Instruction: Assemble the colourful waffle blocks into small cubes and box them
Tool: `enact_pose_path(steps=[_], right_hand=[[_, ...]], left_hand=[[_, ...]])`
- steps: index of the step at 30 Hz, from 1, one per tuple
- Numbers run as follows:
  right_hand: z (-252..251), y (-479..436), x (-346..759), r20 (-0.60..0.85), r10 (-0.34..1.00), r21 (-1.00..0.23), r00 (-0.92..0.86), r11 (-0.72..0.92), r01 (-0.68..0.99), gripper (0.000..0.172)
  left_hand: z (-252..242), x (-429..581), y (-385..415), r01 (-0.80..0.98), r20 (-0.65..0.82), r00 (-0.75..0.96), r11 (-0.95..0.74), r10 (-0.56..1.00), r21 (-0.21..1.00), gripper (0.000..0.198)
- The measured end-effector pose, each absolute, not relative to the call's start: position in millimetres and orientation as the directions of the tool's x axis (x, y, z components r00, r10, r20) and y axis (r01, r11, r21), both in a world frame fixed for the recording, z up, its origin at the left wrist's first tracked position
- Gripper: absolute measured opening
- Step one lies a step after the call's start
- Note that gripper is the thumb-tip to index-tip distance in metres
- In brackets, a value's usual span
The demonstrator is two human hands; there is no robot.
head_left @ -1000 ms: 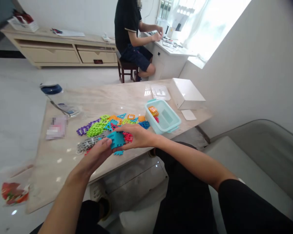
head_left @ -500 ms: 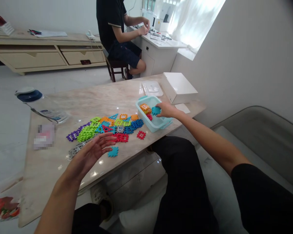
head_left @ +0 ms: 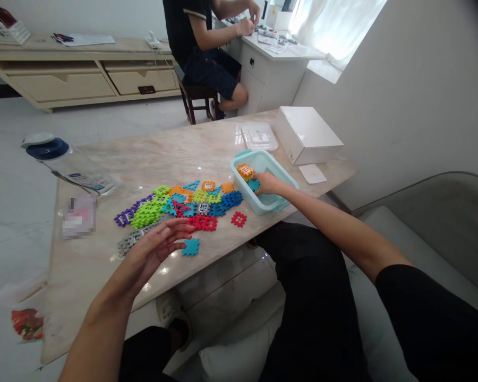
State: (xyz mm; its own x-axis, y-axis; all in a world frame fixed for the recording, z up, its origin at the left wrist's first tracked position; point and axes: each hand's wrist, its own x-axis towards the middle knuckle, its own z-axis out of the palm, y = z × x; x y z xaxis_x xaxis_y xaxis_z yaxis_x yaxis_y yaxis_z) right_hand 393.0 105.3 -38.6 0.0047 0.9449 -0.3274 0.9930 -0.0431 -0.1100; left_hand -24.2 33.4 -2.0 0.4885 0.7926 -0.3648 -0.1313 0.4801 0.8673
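Observation:
My right hand point(head_left: 270, 184) reaches down inside the pale blue plastic box point(head_left: 276, 165), its fingers closed on a blue toothed building tile point(head_left: 254, 185). Beside that tile in the box lies an orange piece with a white window grid point(head_left: 246, 170). My left hand point(head_left: 159, 249) hovers over the table's near side, fingers apart and holding nothing. Close to its fingertips lies a loose blue tile point(head_left: 190, 246). Red tiles point(head_left: 205, 223), grey tiles point(head_left: 129, 242), green tiles point(head_left: 145, 213), purple tiles point(head_left: 123, 217) and dark blue tiles point(head_left: 231, 199) spread across the table. One red window tile point(head_left: 239, 219) lies alone near the box.
A clear lid point(head_left: 258, 136) and a white carton point(head_left: 310, 135) stand behind the box. A water bottle point(head_left: 69, 164) lies at the left by a blurred packet point(head_left: 78, 216). Across the room a person point(head_left: 207, 53) sits at a white desk point(head_left: 263, 61).
My right hand has lowered the blue tile deeper into the box. My left hand stays open at about the same place over the table. The view has shifted slightly.

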Motion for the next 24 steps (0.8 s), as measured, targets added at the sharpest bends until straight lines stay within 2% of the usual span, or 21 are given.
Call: enact_pose_path(steps=[7,10,12,13,15,18,20,21,23,24], right_hand=[[-47.1,102.0,394.4,-0.308,0.951,-0.2,-0.022,-0.042,0.979,0.06],[-32.7,93.4,399.8,-0.337,0.941,-0.156,-0.029,-0.025,0.988,0.058],[-12.8,83.2,401.6,-0.309,0.951,-0.072,0.012,-0.036,0.997,0.051],[-0.1,77.2,400.1,-0.256,0.966,-0.065,0.022,-0.04,0.997,0.045],[28.0,64.1,388.2,-0.085,0.996,-0.136,0.028,-0.04,0.99,0.038],[60.4,41.3,340.1,0.084,0.993,-0.28,-0.084,0.105,0.954,0.036],[62.8,24.9,292.2,0.057,0.971,-0.34,-0.234,0.239,0.909,0.034],[57.2,17.1,267.1,-0.012,0.945,-0.35,-0.326,0.302,0.887,0.033],[36.1,4.1,221.5,-0.152,0.883,-0.292,-0.443,0.388,0.874,0.038],[23.0,-1.0,203.0,-0.176,0.867,-0.26,-0.465,0.415,0.872,0.04]], left_hand=[[-1.6,-25.6,32.4,-0.111,-0.391,0.452,0.485,0.802,0.867,0.041],[1.5,-29.1,28.9,-0.126,-0.382,0.442,0.477,0.812,0.87,0.04],[2.1,-33.1,27.1,-0.154,-0.376,0.4,0.465,0.836,0.872,0.04],[1.4,-35.8,26.8,-0.173,-0.371,0.358,0.451,0.857,0.875,0.039],[-1.6,-42.2,27.3,-0.218,-0.37,0.236,0.42,0.899,0.881,0.036],[-7.8,-52.2,29.2,-0.263,-0.364,0.06,0.366,0.93,0.893,0.031],[-10.8,-57.3,29.9,-0.24,-0.339,-0.013,0.326,0.941,0.915,0.029],[-11.4,-59.2,30.1,-0.214,-0.322,-0.037,0.307,0.946,0.927,0.028],[-11.4,-62.1,29.7,-0.159,-0.29,-0.062,0.278,0.955,0.947,0.027],[-10.9,-63.6,29.2,-0.138,-0.279,-0.066,0.268,0.958,0.954,0.027]])
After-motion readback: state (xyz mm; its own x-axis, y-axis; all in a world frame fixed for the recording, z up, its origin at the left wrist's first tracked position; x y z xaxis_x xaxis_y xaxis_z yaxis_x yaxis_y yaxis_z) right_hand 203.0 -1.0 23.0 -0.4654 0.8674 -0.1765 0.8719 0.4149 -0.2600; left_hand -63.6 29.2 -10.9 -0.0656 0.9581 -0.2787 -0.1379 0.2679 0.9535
